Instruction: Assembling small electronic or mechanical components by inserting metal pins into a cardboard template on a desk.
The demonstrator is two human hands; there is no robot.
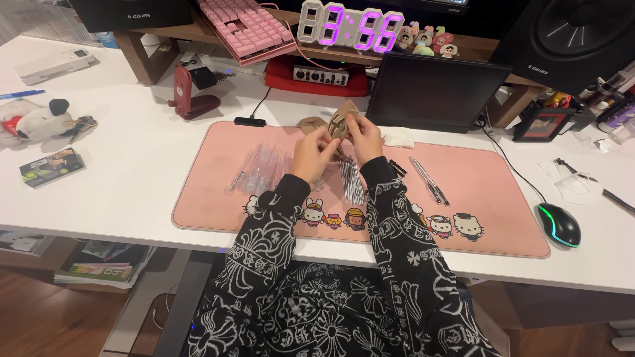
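Both my hands are raised over the middle of a pink desk mat [503,218]. My left hand [315,153] and my right hand [364,136] together grip a small brown paper packet [344,120] between the fingertips. Below my hands a bundle of thin pen refills [352,180] lies on the mat. A heap of clear pen barrels [261,167] lies to the left of my left wrist. Several dark pens [428,180] lie to the right of my right forearm. My sleeves are black with a white pattern.
A black tablet screen [433,92] stands behind the mat. A lit mouse [559,225] sits at the right. A pink keyboard [245,26] and a digital clock [350,26] rest on a wooden riser. A plush toy [33,120] lies far left.
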